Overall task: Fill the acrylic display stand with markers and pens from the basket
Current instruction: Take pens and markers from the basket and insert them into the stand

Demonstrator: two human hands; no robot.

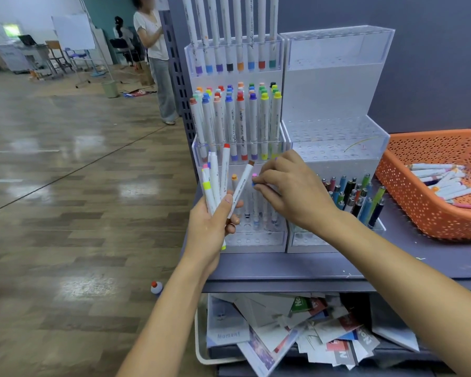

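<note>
L hand [211, 227] was raised, forearm angling up from below, thumb & fingers curled round a fan of white plastic markers [218, 180]. R hand [294, 191] was palm-down, fingertips [259, 181] pinching a pink-capped white marker [254, 176].

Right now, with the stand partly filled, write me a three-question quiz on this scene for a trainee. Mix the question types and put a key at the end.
1. True or false: the left hand grips a bundle of markers.
2. The right hand pinches a marker at which tier of the left acrylic stand? A. top B. middle C. bottom
3. Fill in: the basket of loose markers on the right is ___ in colour.

Key: 1 true; 2 C; 3 orange.
</note>
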